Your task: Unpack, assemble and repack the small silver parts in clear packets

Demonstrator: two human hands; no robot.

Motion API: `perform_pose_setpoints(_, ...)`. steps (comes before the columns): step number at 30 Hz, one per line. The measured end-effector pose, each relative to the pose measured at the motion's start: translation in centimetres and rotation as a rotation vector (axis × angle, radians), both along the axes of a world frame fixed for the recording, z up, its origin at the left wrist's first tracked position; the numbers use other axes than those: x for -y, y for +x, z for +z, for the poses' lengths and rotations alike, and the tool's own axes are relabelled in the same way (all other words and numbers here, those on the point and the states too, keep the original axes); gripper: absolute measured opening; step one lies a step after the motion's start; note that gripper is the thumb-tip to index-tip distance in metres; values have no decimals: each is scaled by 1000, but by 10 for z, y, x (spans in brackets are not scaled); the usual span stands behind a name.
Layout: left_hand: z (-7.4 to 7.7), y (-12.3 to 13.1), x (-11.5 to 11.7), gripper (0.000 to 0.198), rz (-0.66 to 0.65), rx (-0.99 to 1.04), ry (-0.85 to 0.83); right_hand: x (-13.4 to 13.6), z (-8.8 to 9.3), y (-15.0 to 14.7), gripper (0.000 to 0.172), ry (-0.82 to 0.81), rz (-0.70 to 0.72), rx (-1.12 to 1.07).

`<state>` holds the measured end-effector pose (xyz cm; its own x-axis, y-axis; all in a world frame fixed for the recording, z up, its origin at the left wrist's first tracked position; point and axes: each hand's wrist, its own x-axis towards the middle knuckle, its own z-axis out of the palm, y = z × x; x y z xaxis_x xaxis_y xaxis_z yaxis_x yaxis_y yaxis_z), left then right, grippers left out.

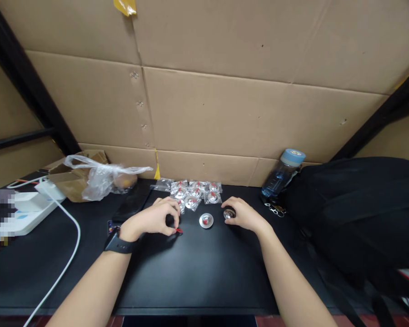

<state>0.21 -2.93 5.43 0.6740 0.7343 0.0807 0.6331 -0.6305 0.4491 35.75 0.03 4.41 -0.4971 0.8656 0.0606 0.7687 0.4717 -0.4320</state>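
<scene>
My left hand (158, 219) rests on the black table (197, 268), fingers curled and pinched round a small red part (179, 230). A dark watch is on that wrist. My right hand (242, 215) lies to the right, its fingers closed on a small shiny metal disc (229, 213). Between the hands a second round metal disc (206, 220) lies free on the table. Just behind the hands lies a cluster of several clear bags (195, 193), each with a metal disc and red part inside.
A blue-capped water bottle (282, 173) stands at the back right beside a black bag (357, 213). At the left are a crumpled plastic bag (102, 178), a cardboard box, a white power strip (30, 210) with its cable, and a dark phone (131, 204). Cardboard walls rise behind.
</scene>
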Motion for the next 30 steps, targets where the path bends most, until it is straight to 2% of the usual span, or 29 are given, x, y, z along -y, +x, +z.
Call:
perform_pose_setpoints(3, -3, 4, -1, 9, -12, 17, 34, 8, -1, -17, 50, 32, 166, -66)
perform_pose_setpoints(5, -6, 13, -1, 8, 1, 37, 75, 13, -5, -31, 38, 57, 216, -68)
perform_pose_setpoints(7, -10, 25, 1, 14, 44, 77, 132, 16, -10, -43, 22, 86, 223, -76)
perform_pose_setpoints(9, -13, 38, 3, 18, 64, 124, 171, 18, -12, -50, 13, 93, 240, -138)
perform_pose_setpoints(14, -15, 56, 8, 19, 55, 296, 144, 22, -8, -58, 12, 37, 234, -449)
perform_pose_setpoints(19, -18, 59, 9, 16, 119, 403, 76, 28, -12, -69, 25, -161, 131, -730)
perform_pose_setpoints(23, -24, 65, 12, 16, 205, 471, 65, 29, -21, -77, 33, -343, 131, -949)
perform_pose_setpoints(27, -26, 73, 14, 17, 299, 546, 83, 31, -23, -83, 44, -353, 133, -1039)
perform_pose_setpoints(30, -24, 76, 15, 9, 299, 597, 73, 34, -21, -85, 49, -334, 169, -1030)
